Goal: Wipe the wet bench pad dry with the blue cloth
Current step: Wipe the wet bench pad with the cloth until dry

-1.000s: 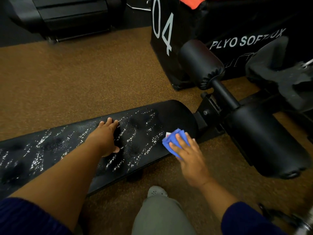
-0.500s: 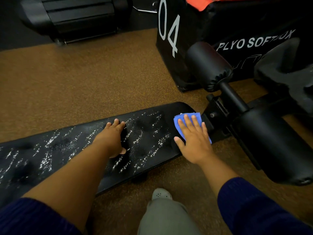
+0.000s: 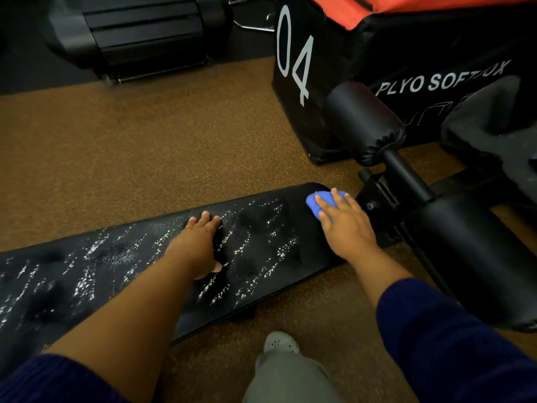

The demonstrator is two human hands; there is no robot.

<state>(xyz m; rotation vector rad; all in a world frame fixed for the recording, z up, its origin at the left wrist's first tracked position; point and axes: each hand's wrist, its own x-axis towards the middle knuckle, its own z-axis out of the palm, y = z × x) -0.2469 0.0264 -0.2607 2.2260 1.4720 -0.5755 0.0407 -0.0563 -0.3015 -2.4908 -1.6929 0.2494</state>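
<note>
A long black bench pad (image 3: 261, 248) runs from the lower left to the centre right, speckled with white water droplets. My right hand (image 3: 345, 225) lies flat on the blue cloth (image 3: 315, 205), pressing it onto the pad's far right end. Most of the cloth is hidden under my fingers. My left hand (image 3: 197, 242) rests palm down on the wet middle of the pad, fingers spread, holding nothing.
Black roller pads (image 3: 366, 123) and the bench's frame (image 3: 383, 199) stand just right of the pad's end. A black plyo soft box (image 3: 334, 62) marked 04 sits behind them. Another black machine (image 3: 139, 36) is at the top left. Brown speckled floor (image 3: 130, 158) surrounds the bench; my shoe (image 3: 280, 343) is below it.
My right hand has carried the blue cloth from the pad's near edge up and across to its far right end. The left hand has stayed planted on the pad.
</note>
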